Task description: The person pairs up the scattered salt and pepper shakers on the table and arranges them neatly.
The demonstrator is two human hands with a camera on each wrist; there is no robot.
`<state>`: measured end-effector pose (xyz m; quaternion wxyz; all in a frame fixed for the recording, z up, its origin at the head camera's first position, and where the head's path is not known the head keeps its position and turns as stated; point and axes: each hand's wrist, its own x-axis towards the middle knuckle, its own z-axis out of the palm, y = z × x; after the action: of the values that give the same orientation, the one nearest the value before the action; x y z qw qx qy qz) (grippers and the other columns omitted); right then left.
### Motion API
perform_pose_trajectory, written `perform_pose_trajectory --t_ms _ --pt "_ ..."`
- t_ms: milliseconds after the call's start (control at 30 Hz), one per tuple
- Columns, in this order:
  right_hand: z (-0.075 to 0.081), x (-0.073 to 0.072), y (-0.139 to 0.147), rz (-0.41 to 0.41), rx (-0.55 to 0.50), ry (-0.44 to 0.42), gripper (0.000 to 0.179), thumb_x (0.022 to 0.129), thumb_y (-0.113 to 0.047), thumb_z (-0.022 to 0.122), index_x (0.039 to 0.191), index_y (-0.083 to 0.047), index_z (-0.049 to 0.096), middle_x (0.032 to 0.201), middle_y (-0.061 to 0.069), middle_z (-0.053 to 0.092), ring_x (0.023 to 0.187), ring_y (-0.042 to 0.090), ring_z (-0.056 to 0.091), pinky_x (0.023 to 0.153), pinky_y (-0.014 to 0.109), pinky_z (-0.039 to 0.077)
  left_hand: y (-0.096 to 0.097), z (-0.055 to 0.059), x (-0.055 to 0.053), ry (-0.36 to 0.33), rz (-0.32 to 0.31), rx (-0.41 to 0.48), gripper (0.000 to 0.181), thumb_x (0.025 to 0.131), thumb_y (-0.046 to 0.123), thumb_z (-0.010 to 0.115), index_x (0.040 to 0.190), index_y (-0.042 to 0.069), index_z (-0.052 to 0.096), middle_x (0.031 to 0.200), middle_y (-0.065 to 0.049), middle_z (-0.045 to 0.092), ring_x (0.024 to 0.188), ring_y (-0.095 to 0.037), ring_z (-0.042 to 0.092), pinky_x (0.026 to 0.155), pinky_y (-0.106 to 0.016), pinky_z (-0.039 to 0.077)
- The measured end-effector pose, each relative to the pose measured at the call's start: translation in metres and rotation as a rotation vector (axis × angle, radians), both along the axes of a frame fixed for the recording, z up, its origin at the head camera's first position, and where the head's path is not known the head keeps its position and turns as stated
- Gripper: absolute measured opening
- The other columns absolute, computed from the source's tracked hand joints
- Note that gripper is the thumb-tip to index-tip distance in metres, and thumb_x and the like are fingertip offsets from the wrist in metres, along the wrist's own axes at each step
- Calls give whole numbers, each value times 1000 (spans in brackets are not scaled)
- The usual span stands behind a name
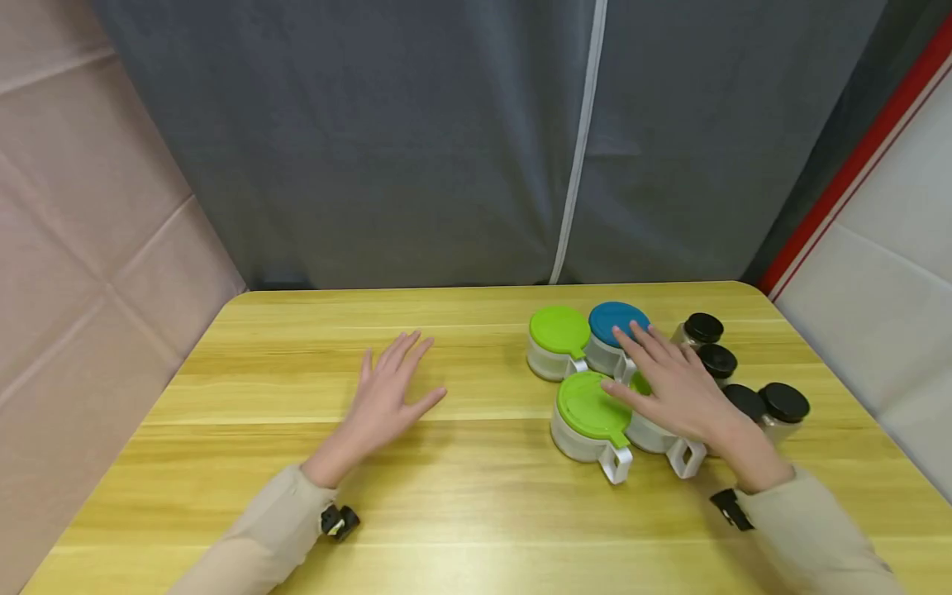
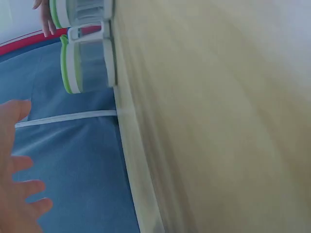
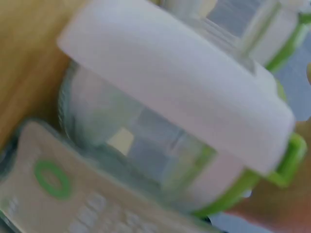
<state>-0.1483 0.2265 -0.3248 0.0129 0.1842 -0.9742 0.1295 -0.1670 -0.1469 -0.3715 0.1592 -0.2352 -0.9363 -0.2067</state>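
My left hand [image 1: 383, 401] hovers over the left-middle of the table with its fingers spread, holding nothing. Over a cluster of lidded seasoning jars, my right hand [image 1: 684, 392] reaches with straight, spread fingers. It partly covers a green-lidded jar [image 1: 649, 434]. Its fingertips overlap a blue-lidded jar [image 1: 614, 321] and the edge of another green-lidded jar [image 1: 592, 406] in the head view. A third green-lidded jar [image 1: 559, 332] stands at the back left of the group. In the right wrist view, a clear jar's white handle [image 3: 180, 87] looms close to the camera.
Several small black-capped bottles [image 1: 784, 405] stand right of the jars, partly behind my right hand. A labelled container [image 3: 53, 179] shows in the right wrist view. The wooden table [image 1: 461, 504] ends at a grey curtain [image 1: 372, 165], with pale panels at both sides.
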Motion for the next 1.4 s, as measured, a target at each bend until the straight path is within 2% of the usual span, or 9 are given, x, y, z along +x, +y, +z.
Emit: perform_pose_trajectory --t_ms 167,333,500,567,633,733,933,1167,1400 --pt "14 3 11 53 -104 16 71 92 -45 49 146 -9 19 147 20 18 131 42 16 98 63 14 8 4 -4 -52 -38 238 66 83 37 65 137 10 39 138 -10 39 126 -27 33 101 -56 18" --pt "28 7 30 89 -287 -25 63 94 -29 51 146 -10 21 145 20 23 128 42 20 94 64 21 18 10 -7 -241 -57 461 66 82 35 68 138 15 38 138 -4 38 126 -23 33 101 -49 27" --pt "32 11 53 66 -412 -45 58 95 -18 50 146 -19 22 145 15 24 128 36 23 89 64 26 28 12 -10 -416 -81 621 67 83 31 68 139 12 36 139 -6 38 127 -22 32 103 -49 23" --pt "31 13 63 48 -457 -37 56 95 -14 49 145 -23 24 145 9 26 130 23 23 96 48 29 31 12 -11 -478 -86 673 67 83 29 68 139 12 35 139 -7 39 127 -23 33 103 -50 22" --pt "29 15 74 32 -499 -24 55 96 -11 46 145 -24 25 144 0 28 129 9 23 97 32 30 34 10 -11 -525 -87 699 67 84 27 68 139 12 34 139 -8 38 127 -23 33 104 -52 20" --pt "26 17 89 47 -566 12 52 97 -5 41 145 -19 26 140 -10 32 122 -4 27 85 9 28 38 5 -12 -564 -80 707 67 83 28 68 139 13 34 139 -7 38 128 -23 32 104 -52 19" --pt "18 19 119 139 -719 58 46 97 3 30 143 -5 28 136 -10 41 120 -1 34 90 9 28 47 -7 -16 -597 -95 730 67 84 24 68 139 9 34 138 -11 38 126 -27 34 102 -51 24" --pt "-4 13 152 324 -1058 -94 48 95 12 20 142 4 20 137 -2 43 122 5 38 91 12 31 58 -15 -21 -654 -105 768 69 84 19 68 140 4 31 139 -17 35 127 -33 32 100 -49 29" --pt "-28 10 180 371 -1051 -306 55 93 16 20 145 2 9 142 -5 34 124 2 35 90 10 32 70 -18 -27 -700 -108 747 73 83 22 69 141 6 29 140 -16 34 128 -32 30 100 -49 29"
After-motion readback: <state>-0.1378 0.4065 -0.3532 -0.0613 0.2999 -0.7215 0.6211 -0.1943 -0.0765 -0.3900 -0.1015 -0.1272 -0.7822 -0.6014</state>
